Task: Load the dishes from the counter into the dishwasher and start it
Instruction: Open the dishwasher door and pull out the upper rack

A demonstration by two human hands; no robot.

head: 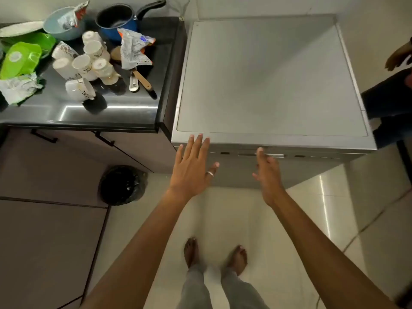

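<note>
Head view: closed grey dishwasher [272,81].

Silver dishwasher [272,81], shut, just right of worktop [124,101]; white cups [89,61] clustered on it, blue pot [116,18] and bowl [55,30] behind them.

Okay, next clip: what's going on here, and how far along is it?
A person stands at the closed dishwasher, both hands empty. The left hand is spread open at its top front edge; the right hand reaches toward the handle slot in the door. The white cups, blue saucepan and bowl sit on the counter to the left, not yet loaded.
</note>
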